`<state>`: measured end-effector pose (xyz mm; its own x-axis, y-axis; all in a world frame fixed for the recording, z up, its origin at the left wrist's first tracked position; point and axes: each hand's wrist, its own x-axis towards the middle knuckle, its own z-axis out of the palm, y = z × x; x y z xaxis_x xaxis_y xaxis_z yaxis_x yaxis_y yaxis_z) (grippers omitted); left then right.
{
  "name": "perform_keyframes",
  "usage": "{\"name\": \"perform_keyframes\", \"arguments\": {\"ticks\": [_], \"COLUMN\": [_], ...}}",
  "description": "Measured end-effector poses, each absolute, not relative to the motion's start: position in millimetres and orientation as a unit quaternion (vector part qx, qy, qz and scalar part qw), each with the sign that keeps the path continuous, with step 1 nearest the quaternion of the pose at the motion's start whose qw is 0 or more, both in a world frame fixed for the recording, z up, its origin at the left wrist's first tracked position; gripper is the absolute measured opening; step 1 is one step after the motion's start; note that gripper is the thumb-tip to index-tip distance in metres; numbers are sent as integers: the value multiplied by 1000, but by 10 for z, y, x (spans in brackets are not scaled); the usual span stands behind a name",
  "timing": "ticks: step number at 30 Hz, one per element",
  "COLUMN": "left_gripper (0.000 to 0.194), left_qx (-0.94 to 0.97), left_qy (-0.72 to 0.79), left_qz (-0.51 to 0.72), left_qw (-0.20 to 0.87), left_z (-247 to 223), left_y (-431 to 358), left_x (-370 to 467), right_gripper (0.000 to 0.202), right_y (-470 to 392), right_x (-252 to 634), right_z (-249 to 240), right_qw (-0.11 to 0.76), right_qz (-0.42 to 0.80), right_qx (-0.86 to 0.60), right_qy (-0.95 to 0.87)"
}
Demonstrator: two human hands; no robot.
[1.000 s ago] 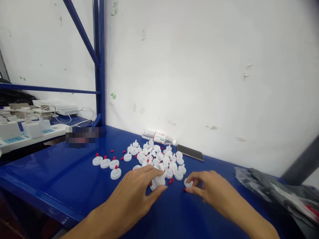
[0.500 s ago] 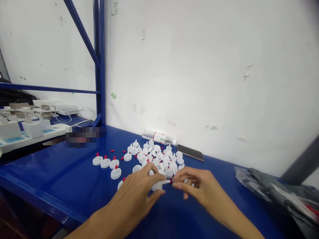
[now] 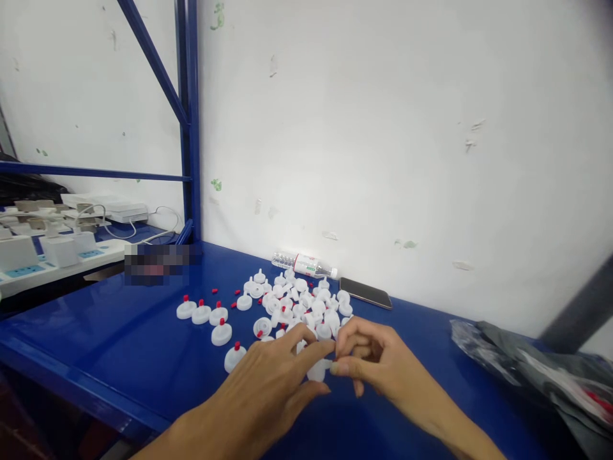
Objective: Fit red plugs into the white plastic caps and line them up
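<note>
White cap with a spout (image 3: 316, 371): I saw it in the left hand (image 3: 282, 370), on the near side of the pile. Left grip was closed on the cap, thumb below and fingers above, spout turned toward the right hand (image 3: 371, 361). Right thumb and forefinger met the spout's end; I could not tell whether that grip was pinching it or a smaller part, since the fingertips hid the spot.

Beyond both hands I noted a pile of white caps (image 3: 318, 305) on the blue table (image 3: 143, 332), with loose red pieces (image 3: 234, 305) at its left edge. Five red-tipped caps (image 3: 221, 333) stood apart, left of the pile. Behind the pile a clear bottle (image 3: 306, 264) lay on its side; a phone (image 3: 365, 293) lay just right of it. Far right: a grey bag (image 3: 522, 358).
</note>
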<state>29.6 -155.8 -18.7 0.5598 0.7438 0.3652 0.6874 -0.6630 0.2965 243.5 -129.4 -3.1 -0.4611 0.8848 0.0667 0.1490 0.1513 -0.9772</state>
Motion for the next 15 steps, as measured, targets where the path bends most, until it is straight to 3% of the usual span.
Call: {"name": "perform_keyframes", "arguments": {"ticks": [5,11,15], "left_gripper": [54,40,34], "left_qx": [889,868,788], "left_qy": [384,400,512], "left_qz": [237,289,340], "left_qw": [78,51,-10], "left_z": [-145,-80,154], "left_y": [-1648,-1542,-1359], "left_x": [319,217,-153], "right_gripper": [32,31,25], "right_y": [-1308,-1336,-1335], "right_x": [2426,2442,2428], "right_z": [-65,-36,-28], "right_qw": [396,427,423], "right_qz": [490,431,402], "right_qx": [-384,-402,-415], "right_qy": [-675,-686,-698]}}
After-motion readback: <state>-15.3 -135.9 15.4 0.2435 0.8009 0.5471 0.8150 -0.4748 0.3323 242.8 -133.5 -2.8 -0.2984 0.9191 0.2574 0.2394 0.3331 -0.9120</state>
